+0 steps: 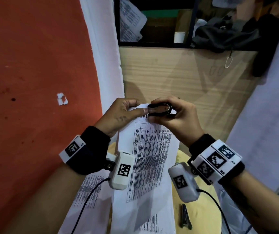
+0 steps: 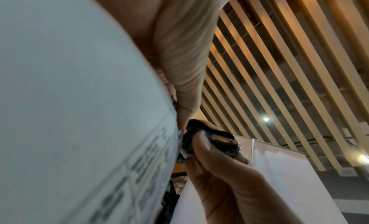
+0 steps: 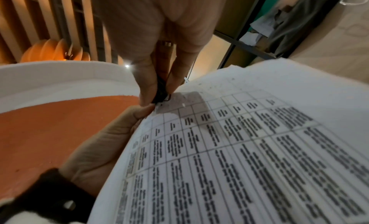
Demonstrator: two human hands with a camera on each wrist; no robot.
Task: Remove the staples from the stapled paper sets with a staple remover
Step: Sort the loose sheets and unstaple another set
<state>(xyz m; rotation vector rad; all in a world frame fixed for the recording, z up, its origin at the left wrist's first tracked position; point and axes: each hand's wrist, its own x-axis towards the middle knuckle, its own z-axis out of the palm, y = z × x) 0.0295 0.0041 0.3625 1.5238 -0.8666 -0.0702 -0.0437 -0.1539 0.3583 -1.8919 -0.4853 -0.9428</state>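
Paper set (image 1: 149,159), printed with a table, is held up above the lap; left hand (image 1: 118,115) pinches its top corner. Right hand (image 1: 177,119) squeezes the staple remover (image 1: 159,109) there, hiding the staple. Beyond, shelf clutter blurs.

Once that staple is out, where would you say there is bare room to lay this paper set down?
Bare room: the orange surface left of the left hand. Crowded: below the held paper set, with printed sheets and a dark tool.

Right hand (image 2: 225,188) pinches the staple remover (image 2: 211,142) against the paper (image 2: 79,101).
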